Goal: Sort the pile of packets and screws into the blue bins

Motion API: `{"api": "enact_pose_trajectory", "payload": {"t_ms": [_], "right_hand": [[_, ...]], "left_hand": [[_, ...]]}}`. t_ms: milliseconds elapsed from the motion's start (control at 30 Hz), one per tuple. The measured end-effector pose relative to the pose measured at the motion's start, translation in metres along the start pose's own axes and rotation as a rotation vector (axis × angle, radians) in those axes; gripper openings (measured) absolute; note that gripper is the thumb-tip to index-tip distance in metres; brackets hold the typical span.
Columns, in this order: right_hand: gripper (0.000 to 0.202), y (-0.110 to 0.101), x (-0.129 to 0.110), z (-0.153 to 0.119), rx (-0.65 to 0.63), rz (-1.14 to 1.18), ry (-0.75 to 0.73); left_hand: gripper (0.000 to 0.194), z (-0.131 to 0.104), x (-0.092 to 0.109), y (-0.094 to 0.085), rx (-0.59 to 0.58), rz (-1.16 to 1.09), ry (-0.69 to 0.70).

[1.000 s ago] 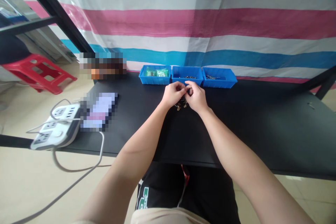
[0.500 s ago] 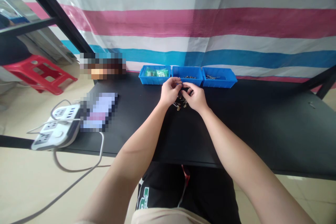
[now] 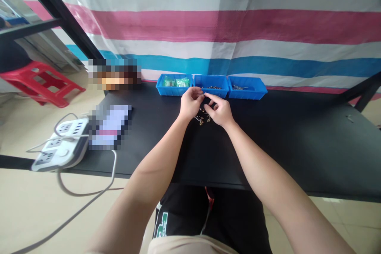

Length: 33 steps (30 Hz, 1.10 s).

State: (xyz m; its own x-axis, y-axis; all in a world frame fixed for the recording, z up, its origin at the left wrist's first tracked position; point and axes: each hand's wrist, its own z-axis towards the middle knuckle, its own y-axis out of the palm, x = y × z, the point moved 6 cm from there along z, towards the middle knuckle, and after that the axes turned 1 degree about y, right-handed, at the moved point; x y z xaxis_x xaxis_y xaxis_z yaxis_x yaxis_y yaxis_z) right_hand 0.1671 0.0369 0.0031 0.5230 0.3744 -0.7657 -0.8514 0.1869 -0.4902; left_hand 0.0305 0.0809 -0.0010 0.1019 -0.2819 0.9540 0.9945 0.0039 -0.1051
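Note:
My left hand (image 3: pixel 191 102) is closed, its thumb and fingers pinched on something too small to make out. Close beside it on the right, my right hand (image 3: pixel 219 109) has its index finger stretched toward the left fingertips, with the thumb apart from it; nothing shows clearly between them. Several small metal parts with brass-coloured ends (image 3: pixel 201 122) lie on the black table (image 3: pixel 208 154) just below the hands. Behind them stand three blue bins: the left one (image 3: pixel 169 90) holds green packets, the middle one (image 3: pixel 218 92) small metal pieces, the right one (image 3: pixel 248 93) thin pins.
A white power strip (image 3: pixel 61 143) with grey cables sits at the table's left edge, beside a pixelated phone-like object (image 3: pixel 111 125). A red stool (image 3: pixel 44 83) stands on the floor at the left. A striped sheet (image 3: pixel 184 24) hangs behind the bins.
The right hand's index finger has straightened and its thumb has moved away from it. The left hand stays pinched. The whole view has shifted slightly.

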Motion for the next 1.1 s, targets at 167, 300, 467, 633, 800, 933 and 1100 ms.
{"api": "enact_pose_trajectory", "payload": {"t_ms": [167,300,467,633,800,933,1100], "right_hand": [[0.056,0.001,0.002,0.001,0.001,0.005,-0.047],[0.054,0.002,0.003,0.001,-0.001,0.056,-0.091],[0.056,0.002,0.005,0.001,0.005,0.045,-0.088],[0.062,0.004,0.008,0.002,-0.016,0.0,-0.096],[0.064,0.001,0.01,0.004,0.008,-0.06,-0.15],[0.071,-0.004,0.019,0.007,0.077,-0.132,-0.132],[0.087,-0.012,0.035,0.011,0.161,-0.25,-0.031]], "left_hand": [[0.025,0.002,-0.005,-0.002,0.025,-0.058,0.005],[0.023,0.004,-0.008,-0.001,0.026,-0.089,0.019],[0.016,0.001,-0.002,-0.003,0.04,0.068,0.064],[0.011,-0.007,0.015,-0.004,0.061,0.339,0.185],[0.012,-0.009,0.021,-0.006,0.108,0.418,0.219],[0.016,-0.007,0.021,-0.016,0.199,0.434,0.171],[0.037,-0.006,0.02,-0.02,0.219,0.494,0.105]]}}
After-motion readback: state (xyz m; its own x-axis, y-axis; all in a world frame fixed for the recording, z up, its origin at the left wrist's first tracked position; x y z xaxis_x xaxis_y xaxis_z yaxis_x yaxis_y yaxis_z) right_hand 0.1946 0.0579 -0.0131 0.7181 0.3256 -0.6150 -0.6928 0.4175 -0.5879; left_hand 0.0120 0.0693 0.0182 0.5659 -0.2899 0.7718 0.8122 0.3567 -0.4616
